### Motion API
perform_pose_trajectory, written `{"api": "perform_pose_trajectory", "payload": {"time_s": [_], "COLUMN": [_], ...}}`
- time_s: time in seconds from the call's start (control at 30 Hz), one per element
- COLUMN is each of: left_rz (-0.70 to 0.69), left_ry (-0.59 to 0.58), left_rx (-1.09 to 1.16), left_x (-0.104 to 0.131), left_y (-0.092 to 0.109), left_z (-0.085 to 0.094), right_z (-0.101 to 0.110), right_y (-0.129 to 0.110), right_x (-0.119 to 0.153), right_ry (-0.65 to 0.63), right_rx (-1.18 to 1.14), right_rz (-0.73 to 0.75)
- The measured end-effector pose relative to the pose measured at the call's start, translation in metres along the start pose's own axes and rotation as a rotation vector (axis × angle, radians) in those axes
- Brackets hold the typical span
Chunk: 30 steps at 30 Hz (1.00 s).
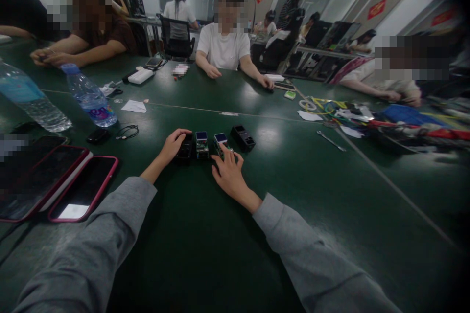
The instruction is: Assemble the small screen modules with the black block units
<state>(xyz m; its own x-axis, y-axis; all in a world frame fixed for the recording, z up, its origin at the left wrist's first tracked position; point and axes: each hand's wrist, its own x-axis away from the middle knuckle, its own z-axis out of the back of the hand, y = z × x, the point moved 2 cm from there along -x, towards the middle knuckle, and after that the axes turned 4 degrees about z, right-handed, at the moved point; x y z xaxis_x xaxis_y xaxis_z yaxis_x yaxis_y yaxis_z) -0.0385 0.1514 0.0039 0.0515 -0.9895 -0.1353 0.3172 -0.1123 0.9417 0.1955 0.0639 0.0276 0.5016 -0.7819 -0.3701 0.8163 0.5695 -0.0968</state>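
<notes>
My left hand (172,149) is closed around the left side of a black plastic casing (187,147), its fingers over the top edge. To the right of it lies a green circuit board (202,147) with a small dark screen at its far end. My right hand (232,175) reaches over a second circuit board (221,139), also with a small screen; its fingers are spread, and the fingertips are on or just above the board's near part. A second black casing (243,138) lies on the table just beyond that, touched by neither hand.
Phones (86,188) and water bottles (90,98) stand at left, near a thin looped cord (128,131). A wrench (331,141) and a tangle of coloured cables (396,120) lie at right. Across the green table (293,181) a co-worker in a white shirt (224,46) sits facing me.
</notes>
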Motion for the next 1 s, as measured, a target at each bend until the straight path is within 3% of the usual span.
{"api": "perform_pose_trajectory", "payload": {"time_s": [1.0], "left_rz": [-0.004], "left_ry": [-0.003], "left_rx": [0.003], "left_x": [-0.001], "left_y": [-0.0037], "left_z": [-0.0005], "right_z": [0.0004], "right_y": [-0.0002], "right_x": [-0.0004], "right_ry": [0.011], "right_rx": [-0.014], "right_rz": [0.0]}}
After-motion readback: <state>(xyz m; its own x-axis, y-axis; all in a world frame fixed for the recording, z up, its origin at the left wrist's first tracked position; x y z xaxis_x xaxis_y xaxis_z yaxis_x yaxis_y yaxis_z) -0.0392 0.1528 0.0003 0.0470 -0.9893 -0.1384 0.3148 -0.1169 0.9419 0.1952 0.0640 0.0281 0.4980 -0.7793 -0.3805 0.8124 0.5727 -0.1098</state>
